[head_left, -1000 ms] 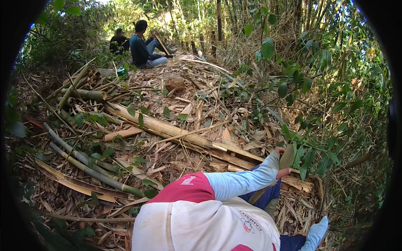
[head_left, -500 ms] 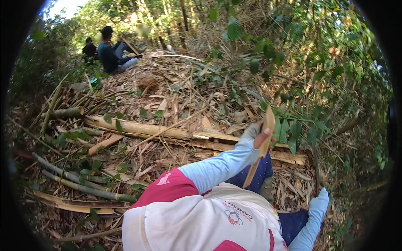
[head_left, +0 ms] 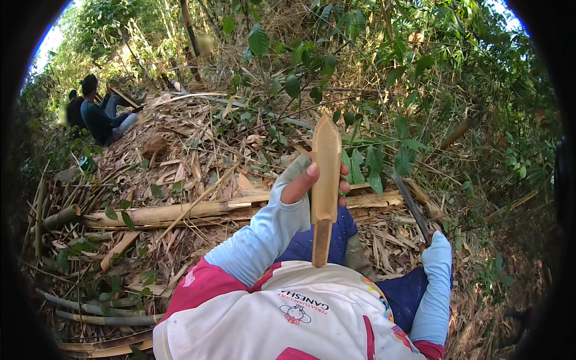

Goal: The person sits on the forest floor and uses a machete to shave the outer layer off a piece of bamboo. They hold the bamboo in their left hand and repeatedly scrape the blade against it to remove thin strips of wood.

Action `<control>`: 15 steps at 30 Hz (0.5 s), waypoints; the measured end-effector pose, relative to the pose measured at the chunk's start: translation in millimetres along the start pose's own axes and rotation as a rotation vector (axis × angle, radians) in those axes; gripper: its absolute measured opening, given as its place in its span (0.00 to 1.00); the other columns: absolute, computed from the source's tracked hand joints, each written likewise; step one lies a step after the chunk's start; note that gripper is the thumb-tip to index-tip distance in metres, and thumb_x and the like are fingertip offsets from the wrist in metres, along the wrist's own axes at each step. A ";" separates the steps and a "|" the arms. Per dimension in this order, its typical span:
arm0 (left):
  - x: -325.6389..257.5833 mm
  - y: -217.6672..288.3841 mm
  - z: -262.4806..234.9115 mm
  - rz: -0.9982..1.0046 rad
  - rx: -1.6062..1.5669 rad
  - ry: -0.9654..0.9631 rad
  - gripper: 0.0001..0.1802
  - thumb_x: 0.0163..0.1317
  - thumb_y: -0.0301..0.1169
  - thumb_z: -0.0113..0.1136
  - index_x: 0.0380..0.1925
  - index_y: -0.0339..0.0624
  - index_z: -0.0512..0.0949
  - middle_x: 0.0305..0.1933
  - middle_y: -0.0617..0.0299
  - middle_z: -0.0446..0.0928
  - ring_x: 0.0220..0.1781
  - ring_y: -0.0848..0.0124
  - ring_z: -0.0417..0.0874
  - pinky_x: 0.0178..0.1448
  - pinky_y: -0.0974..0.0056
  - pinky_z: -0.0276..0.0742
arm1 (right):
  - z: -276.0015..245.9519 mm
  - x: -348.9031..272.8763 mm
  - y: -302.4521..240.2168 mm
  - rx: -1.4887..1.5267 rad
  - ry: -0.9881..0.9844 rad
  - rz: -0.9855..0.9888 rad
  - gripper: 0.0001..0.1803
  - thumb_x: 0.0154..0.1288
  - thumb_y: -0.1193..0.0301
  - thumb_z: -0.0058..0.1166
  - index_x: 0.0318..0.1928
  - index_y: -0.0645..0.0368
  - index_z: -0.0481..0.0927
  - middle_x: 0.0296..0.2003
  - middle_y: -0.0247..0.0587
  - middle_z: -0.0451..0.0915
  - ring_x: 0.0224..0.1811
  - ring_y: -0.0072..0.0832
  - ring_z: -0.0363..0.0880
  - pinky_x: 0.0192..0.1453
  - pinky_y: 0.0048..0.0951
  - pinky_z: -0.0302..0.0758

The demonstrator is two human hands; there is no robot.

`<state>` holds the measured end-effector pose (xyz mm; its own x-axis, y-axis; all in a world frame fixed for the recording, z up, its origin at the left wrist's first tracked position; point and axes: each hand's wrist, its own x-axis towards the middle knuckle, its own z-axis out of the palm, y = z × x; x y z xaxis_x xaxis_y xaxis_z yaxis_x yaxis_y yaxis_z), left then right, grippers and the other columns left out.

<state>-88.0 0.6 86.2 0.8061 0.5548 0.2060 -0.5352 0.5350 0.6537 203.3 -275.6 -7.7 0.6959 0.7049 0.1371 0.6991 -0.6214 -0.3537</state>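
My left hand [head_left: 298,185] is closed round a carved piece of split bamboo [head_left: 326,171], held upright in front of my chest. The piece has a pointed top, a broad hollowed middle and a narrower stem at the bottom. Its concave inner face is turned toward me. Low on the right, by my bent knee, my right hand [head_left: 428,241] grips a long knife [head_left: 411,205], though its handle is mostly hidden in the fingers. The dark blade points up and to the left, apart from the bamboo piece.
A split bamboo log [head_left: 162,216] lies across the ground ahead, among shavings and leaf litter. Bamboo poles [head_left: 108,320] lie at the lower left. A leafy branch [head_left: 375,162] hangs behind the bamboo piece. Two people [head_left: 99,117] sit at the far left.
The bamboo piece has turned from nearly edge-on to show its hollowed face, and it stands straighter. The knife blade now shows more plainly. My view has swung to the right.
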 end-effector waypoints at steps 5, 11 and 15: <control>1.1 -3.3 10.2 -0.029 0.056 -0.050 0.28 0.69 0.46 0.50 0.61 0.40 0.62 0.50 0.49 0.73 0.46 0.60 0.81 0.47 0.51 0.82 | -1.1 1.2 -7.7 -0.023 -0.015 0.005 0.20 0.50 0.71 0.65 0.45 0.59 0.76 0.32 0.51 0.81 0.34 0.46 0.80 0.41 0.37 0.75; 10.9 -9.4 19.9 -0.074 0.063 -0.126 0.29 0.68 0.46 0.51 0.60 0.38 0.62 0.49 0.49 0.73 0.46 0.60 0.81 0.47 0.52 0.82 | 0.7 0.6 1.0 -0.016 -0.032 0.047 0.20 0.51 0.69 0.66 0.45 0.59 0.76 0.32 0.52 0.80 0.35 0.47 0.80 0.42 0.38 0.75; 16.3 -11.9 22.1 -0.095 0.051 -0.147 0.29 0.68 0.47 0.50 0.60 0.38 0.62 0.49 0.49 0.74 0.46 0.60 0.81 0.47 0.52 0.82 | -3.4 2.9 -7.7 -0.050 -0.053 0.059 0.20 0.51 0.68 0.65 0.45 0.59 0.76 0.31 0.51 0.80 0.35 0.46 0.80 0.41 0.38 0.75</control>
<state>-62.9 -10.8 97.8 0.8828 0.4020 0.2429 -0.4439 0.5453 0.7110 200.5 -269.9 -1.4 0.7273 0.6829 0.0683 0.6657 -0.6776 -0.3125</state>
